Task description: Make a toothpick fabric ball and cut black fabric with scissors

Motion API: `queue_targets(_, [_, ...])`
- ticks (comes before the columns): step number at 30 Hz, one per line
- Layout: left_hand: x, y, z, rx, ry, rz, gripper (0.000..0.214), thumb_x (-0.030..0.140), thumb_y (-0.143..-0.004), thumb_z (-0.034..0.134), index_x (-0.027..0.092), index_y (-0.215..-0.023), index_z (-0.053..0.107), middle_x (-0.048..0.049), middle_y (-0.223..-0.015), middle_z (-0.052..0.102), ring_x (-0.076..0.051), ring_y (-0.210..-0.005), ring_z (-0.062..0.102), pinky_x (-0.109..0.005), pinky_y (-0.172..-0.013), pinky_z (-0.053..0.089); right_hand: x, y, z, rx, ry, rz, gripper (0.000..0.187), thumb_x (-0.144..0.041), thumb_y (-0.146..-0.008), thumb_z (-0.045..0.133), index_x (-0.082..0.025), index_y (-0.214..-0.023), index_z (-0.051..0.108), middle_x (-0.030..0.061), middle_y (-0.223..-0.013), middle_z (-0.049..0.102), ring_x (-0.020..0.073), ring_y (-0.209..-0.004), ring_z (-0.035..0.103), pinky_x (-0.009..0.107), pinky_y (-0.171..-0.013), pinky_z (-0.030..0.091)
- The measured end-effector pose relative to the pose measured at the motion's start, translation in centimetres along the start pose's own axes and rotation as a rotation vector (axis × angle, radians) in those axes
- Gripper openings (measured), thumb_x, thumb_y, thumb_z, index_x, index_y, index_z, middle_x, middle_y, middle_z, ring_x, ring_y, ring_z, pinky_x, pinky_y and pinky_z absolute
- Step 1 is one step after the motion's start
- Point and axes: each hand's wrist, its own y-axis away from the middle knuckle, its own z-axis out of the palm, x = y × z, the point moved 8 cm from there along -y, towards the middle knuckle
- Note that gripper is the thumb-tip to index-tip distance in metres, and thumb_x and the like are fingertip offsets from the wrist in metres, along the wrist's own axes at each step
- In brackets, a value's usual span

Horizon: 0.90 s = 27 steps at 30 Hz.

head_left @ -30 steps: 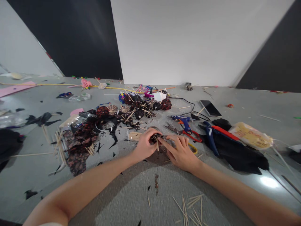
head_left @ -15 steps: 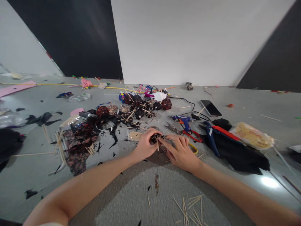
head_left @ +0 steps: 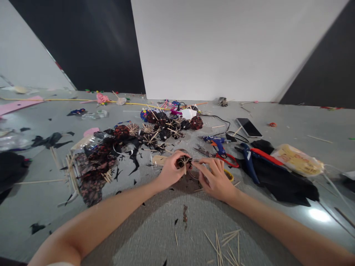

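Observation:
My left hand (head_left: 172,170) curls around a small dark miniature umbrella-like piece (head_left: 184,161) with thin wooden sticks fanning out like spokes. One pale stick points from it towards me. To the right, my right hand (head_left: 215,177) has its index finger stretched to the piece's right edge, with the thumb apart below. Whether anything tiny sits at that fingertip cannot be made out. Several similar round pieces (head_left: 165,133), dark or patterned with radiating sticks, lie just beyond my hands. A bundle of flat wooden sticks (head_left: 158,160) rests beside my left hand.
On the right lie a blue glue gun (head_left: 220,145), red-handled scissors (head_left: 229,161), a phone (head_left: 249,128), blue-handled pliers (head_left: 250,162) and black cloth (head_left: 288,186). Dark patterned fabric (head_left: 93,173) is heaped at left. Loose sticks (head_left: 219,244) lie near me. A white panel (head_left: 222,48) stands behind.
My right index finger has drawn back slightly to the right, from the front of the piece to its edge. The spoked face shows more openly in my left hand.

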Motion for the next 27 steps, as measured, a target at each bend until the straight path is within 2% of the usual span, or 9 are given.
queue_targets(5, [-0.3,0.0,0.0,-0.009,0.025,-0.014,0.02,0.03,-0.092,0.068,0.017,-0.108,0.068,-0.0099,-0.108,0.065,-0.021,-0.097,0.065,-0.028,-0.079,0.054,0.6,-0.2,0.1,-0.001,-0.043,0.049,0.061,-0.01,-0.094,0.054,-0.031,-0.151,0.046,0.0127,-0.121,0.058,0.0306,-0.108,0.052,0.048,-0.09,0.042])
queue_targets(12, [0.1,0.1,0.2,-0.032,0.001,0.028,0.02,0.03,-0.092,0.07,0.018,-0.108,0.069,-0.0097,-0.107,0.065,-0.022,-0.1,0.064,-0.031,-0.085,0.053,1.5,-0.3,-0.3,0.058,-0.128,0.137,0.035,-0.014,-0.098,0.054,-0.024,-0.131,0.058,0.0112,-0.117,0.061,0.0282,-0.107,0.053,0.047,-0.093,0.043])
queue_targets(18, [0.7,0.4,0.9,-0.117,0.007,0.069,0.022,0.033,-0.094,0.068,0.018,-0.11,0.069,-0.011,-0.108,0.063,-0.022,-0.096,0.064,-0.031,-0.081,0.053,3.0,-0.1,-0.3,0.133,-0.229,0.2,0.027,-0.024,-0.101,0.06,-0.029,-0.127,0.061,0.0074,-0.113,0.064,0.0266,-0.108,0.058,0.047,-0.098,0.043])
queue_targets(23, [1.7,0.6,1.2,-0.164,-0.048,0.155,0.018,0.022,-0.093,0.067,0.019,-0.11,0.068,-0.0091,-0.107,0.064,-0.022,-0.099,0.064,-0.033,-0.088,0.05,2.6,-0.2,0.2,0.06,-0.249,0.147,0.039,-0.028,-0.102,0.059,-0.033,-0.14,0.057,0.0082,-0.122,0.063,0.0271,-0.114,0.058,0.046,-0.098,0.042])
queue_targets(27, [1.8,0.6,1.3,-0.18,-0.042,0.161,0.018,0.022,-0.093,0.066,0.018,-0.11,0.068,-0.0087,-0.107,0.064,-0.021,-0.1,0.064,-0.032,-0.088,0.05,2.4,-0.3,0.4,0.018,-0.238,0.142,0.024,-0.029,-0.103,0.057,-0.029,-0.125,0.066,0.0083,-0.116,0.063,0.0264,-0.112,0.057,0.045,-0.096,0.041])
